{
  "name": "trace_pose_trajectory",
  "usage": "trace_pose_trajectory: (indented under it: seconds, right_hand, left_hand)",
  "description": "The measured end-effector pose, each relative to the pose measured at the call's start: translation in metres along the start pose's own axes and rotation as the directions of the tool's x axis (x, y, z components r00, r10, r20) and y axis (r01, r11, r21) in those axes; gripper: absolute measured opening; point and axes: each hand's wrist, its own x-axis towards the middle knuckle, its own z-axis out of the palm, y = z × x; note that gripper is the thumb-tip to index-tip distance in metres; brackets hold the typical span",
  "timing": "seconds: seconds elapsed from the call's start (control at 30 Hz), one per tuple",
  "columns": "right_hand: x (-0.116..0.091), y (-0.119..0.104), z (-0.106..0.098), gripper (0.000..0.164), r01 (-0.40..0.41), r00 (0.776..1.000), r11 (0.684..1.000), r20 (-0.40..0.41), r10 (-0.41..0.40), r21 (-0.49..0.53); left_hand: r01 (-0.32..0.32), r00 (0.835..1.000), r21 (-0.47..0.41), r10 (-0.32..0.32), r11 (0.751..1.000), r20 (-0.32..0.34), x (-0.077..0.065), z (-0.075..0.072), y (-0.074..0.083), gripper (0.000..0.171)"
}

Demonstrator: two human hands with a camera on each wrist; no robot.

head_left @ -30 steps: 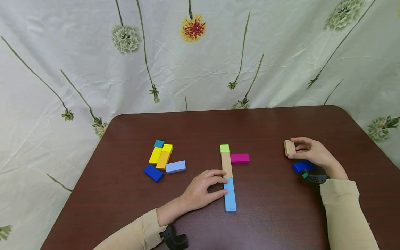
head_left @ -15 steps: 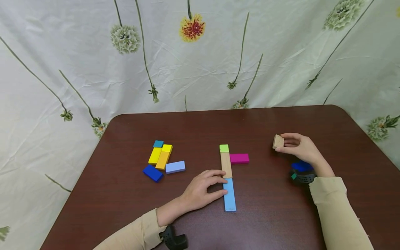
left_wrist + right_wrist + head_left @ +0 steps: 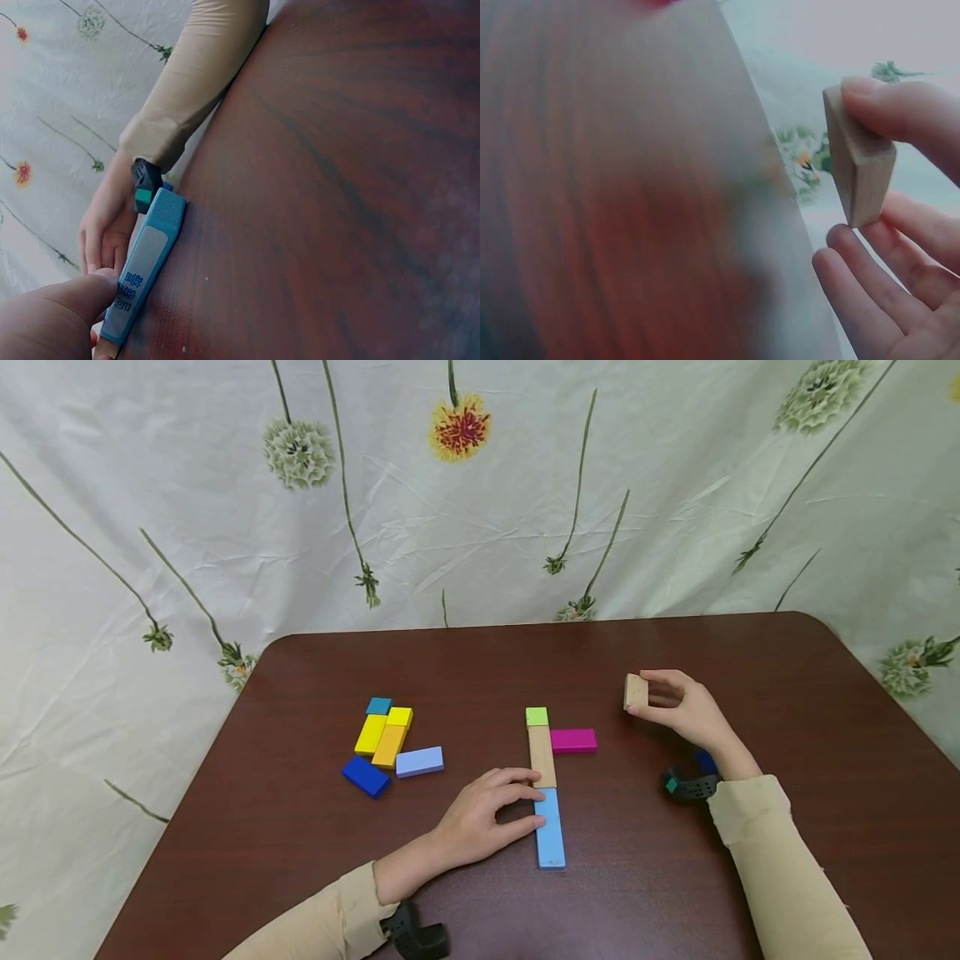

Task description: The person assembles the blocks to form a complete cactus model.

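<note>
My right hand (image 3: 686, 710) pinches a small plain wooden block (image 3: 636, 692) between thumb and fingers at the right of the table. In the right wrist view the wooden block (image 3: 859, 161) appears tilted, thumb on one end. My left hand (image 3: 476, 822) rests with extended fingers along the left side of a row of blocks. Its thumb touches the light blue block (image 3: 551, 839), and other fingertips lie at the longer wooden block (image 3: 542, 758). A green block (image 3: 537, 717) tops that row; a magenta block (image 3: 574, 741) juts out rightward. Dark characters mark the light blue block (image 3: 142, 266) in the left wrist view.
Left on the brown table (image 3: 465, 677) lies a cluster: a teal block (image 3: 379, 705), yellow blocks (image 3: 371, 735), an orange block (image 3: 389, 747), a dark blue block (image 3: 366, 777) and a periwinkle block (image 3: 420, 762). Another blue block (image 3: 707, 762) is partly hidden by the right wrist. Flowered cloth (image 3: 510, 527) hangs behind.
My right hand has carried the small wooden block leftward and slightly away from me, toward the row. The left hand and the row of blocks have stayed put.
</note>
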Motion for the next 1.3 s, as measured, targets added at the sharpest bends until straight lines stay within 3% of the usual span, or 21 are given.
trace_pose_trajectory:
  seconds: [0.4, 1.07, 1.3]
  right_hand:
    - [0.013, -0.002, 0.023, 0.068, 0.01, 1.0, 1.0, 0.009, -0.01, 0.019]
    - [0.025, -0.007, 0.049, 0.067, 0.049, 0.999, 0.987, 0.007, -0.049, -0.153]
    - [0.024, -0.007, 0.048, 0.05, 0.085, 0.996, 0.988, 0.012, -0.084, -0.128]
  left_hand:
    - [-0.014, 1.0, 0.0, 0.014, 1.0, -0.01, -0.001, 0.0, -0.003, 0.026]
    - [-0.007, 1.0, -0.004, 0.007, 1.0, 0.001, 0.001, 0.0, -0.001, 0.026]
    - [0.001, 1.0, -0.001, -0.001, 1.0, 0.004, 0.001, 0.0, -0.001, 0.027]
